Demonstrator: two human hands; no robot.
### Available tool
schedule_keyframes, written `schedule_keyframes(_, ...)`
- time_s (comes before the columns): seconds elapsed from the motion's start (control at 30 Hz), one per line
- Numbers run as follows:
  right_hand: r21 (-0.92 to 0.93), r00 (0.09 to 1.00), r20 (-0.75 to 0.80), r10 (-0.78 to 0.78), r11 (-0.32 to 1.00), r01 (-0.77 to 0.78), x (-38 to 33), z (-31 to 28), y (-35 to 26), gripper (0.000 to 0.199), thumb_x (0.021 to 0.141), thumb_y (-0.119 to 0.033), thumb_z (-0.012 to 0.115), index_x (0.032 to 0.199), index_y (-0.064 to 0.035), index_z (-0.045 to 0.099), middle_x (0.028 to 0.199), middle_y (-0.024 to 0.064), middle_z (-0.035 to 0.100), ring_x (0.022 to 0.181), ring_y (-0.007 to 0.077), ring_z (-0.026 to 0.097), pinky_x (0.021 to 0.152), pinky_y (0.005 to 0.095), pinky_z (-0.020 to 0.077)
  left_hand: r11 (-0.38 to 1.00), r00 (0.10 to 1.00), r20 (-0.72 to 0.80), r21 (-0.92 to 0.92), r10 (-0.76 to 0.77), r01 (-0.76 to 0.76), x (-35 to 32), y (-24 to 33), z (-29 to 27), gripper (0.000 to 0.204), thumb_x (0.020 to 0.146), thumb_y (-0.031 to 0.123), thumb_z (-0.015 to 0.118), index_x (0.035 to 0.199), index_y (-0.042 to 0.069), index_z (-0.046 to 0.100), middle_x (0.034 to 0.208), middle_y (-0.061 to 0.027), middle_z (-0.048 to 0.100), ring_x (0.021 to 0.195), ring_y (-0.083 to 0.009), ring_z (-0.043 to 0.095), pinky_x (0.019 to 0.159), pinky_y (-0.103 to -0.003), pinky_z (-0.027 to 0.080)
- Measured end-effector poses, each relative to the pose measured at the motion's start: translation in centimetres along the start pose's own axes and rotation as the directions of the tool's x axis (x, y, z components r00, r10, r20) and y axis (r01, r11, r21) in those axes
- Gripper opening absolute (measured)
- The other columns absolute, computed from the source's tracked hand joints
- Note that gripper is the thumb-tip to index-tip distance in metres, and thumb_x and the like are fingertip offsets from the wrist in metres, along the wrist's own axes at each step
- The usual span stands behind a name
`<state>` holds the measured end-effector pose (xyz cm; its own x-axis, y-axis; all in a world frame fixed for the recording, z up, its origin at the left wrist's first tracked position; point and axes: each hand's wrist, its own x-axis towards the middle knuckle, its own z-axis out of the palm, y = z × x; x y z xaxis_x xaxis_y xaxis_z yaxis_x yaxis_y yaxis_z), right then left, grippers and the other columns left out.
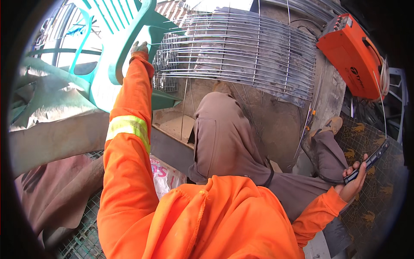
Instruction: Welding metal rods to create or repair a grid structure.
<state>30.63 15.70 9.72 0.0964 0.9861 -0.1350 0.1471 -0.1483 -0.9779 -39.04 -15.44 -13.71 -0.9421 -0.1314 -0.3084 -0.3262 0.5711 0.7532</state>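
Note:
My left arm reaches far forward in an orange sleeve with a reflective band. At its end my left hand (140,48) looks closed at the tip of a thin metal rod (164,42), in front of a teal plastic chair (101,82). That rod runs into a grid of parallel metal rods (258,47) with a few cross rods, lying over a grey sheet. Low on the right, my right hand (354,179) grips a black welding electrode holder (374,160). A thin electrode (383,112) stands up from the holder's far end, apart from the grid.
An orange welding machine (355,56) stands at the far right with a pale coiled cable (384,77). My bent knee (220,129) lies between me and the grid. Brown cloth (56,194) and a printed plastic sack (166,177) are on the left; a dark patterned mat (371,207) is at right.

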Motion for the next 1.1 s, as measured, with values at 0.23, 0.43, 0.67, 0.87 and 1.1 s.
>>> schedule_keyframes(0.23,-0.074,1.000,-0.013,-0.001,0.997,0.001,0.4,-0.3,-0.2,0.043,0.101,-0.031,0.059,0.138,-0.0092,0.056,0.084,-0.0034,0.051,0.061,0.0046,0.045,0.055,0.0209,0.0377,0.880,0.962,-0.105,0.437,0.254,-0.185,-1.3,0.3,0.8,0.027,0.087,0.032,0.072,0.106,0.013,0.074,0.100,-0.0098,0.075,0.097,-0.0263,0.071,0.091,-0.038,0.053)
schedule_keyframes(0.43,-0.016,1.000,0.029,0.011,1.000,-0.010,0.5,-0.2,0.2,0.042,0.101,-0.031,0.058,0.137,-0.0087,0.056,0.084,-0.0029,0.051,0.061,0.0052,0.044,0.054,0.0212,0.0373,0.843,0.886,-0.141,0.403,0.441,-0.356,-8.5,1.6,-3.2,0.031,0.087,0.034,0.071,0.103,0.008,0.072,0.101,-0.0107,0.075,0.096,-0.0281,0.071,0.089,-0.039,0.053)
schedule_keyframes(0.67,0.062,0.996,0.085,0.010,0.998,-0.015,0.5,-1.2,0.4,0.044,0.101,-0.030,0.058,0.139,-0.0073,0.054,0.084,-0.0020,0.051,0.061,0.0062,0.045,0.053,0.0227,0.0381,0.896,0.917,0.082,0.193,0.392,-0.400,-16.9,2.8,-6.7,0.034,0.088,0.034,0.073,0.102,0.003,0.072,0.095,-0.0115,0.074,0.089,-0.0238,0.071,0.085,-0.035,0.053)
schedule_keyframes(0.87,0.110,0.994,0.111,0.014,0.994,-0.026,-0.6,-0.8,0.0,0.042,0.101,-0.030,0.058,0.137,-0.0067,0.055,0.084,-0.0012,0.050,0.061,0.0067,0.046,0.053,0.0220,0.0378,0.836,0.835,0.044,-0.048,0.548,-0.546,-20.5,5.3,-11.5,0.027,0.091,0.025,0.075,0.103,0.002,0.070,0.088,-0.0079,0.073,0.078,-0.0154,0.070,0.068,-0.028,0.056)
schedule_keyframes(1.1,0.162,0.990,0.139,0.020,0.986,-0.042,-0.8,-2.2,0.6,0.043,0.101,-0.028,0.058,0.138,-0.0070,0.052,0.084,-0.0013,0.051,0.061,0.0059,0.047,0.052,0.0217,0.0388,0.642,0.702,-0.334,-0.286,0.629,-0.711,-18.6,7.3,-19.8,0.030,0.090,0.025,0.077,0.100,-0.001,0.067,0.090,-0.0113,0.071,0.077,-0.0163,0.069,0.066,-0.028,0.056)
